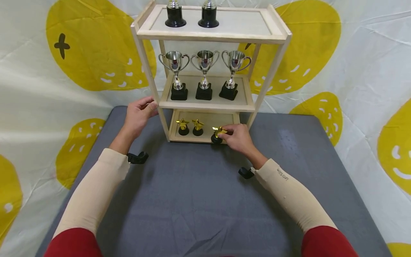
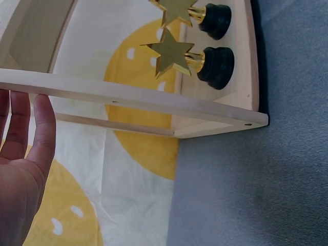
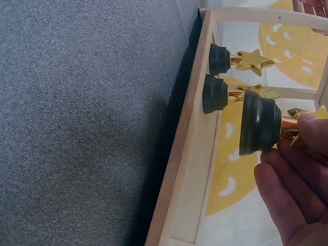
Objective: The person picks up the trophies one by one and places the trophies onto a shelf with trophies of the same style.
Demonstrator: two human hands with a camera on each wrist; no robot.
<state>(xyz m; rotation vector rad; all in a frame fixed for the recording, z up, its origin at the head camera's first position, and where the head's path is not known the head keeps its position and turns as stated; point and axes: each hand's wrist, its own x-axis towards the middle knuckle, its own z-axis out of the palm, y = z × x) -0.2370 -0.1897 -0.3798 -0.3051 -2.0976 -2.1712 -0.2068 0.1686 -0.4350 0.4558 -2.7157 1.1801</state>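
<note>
My right hand [image 1: 239, 137] pinches a small gold star trophy [image 3: 261, 124] by its star and stem, over the front of the bottom shelf. The trophy's round black base hangs free of the fingers, and the thumb partly hides its star. To its left, two matching star trophies [image 1: 183, 127] stand side by side on the bottom shelf [image 1: 205, 117]. My left hand [image 1: 138, 116] is at the left post of the wooden rack [image 2: 138, 100], its fingertips touching the post just below the middle shelf.
Three silver two-handled cups [image 1: 204, 75] stand on black bases along the middle shelf [image 1: 212, 106]. Two more trophies with black bases [image 1: 208, 18] stand on the top shelf, their upper parts cut off. A grey cloth [image 1: 199, 192] covers the table; a yellow-patterned sheet [image 1: 96, 43] hangs behind.
</note>
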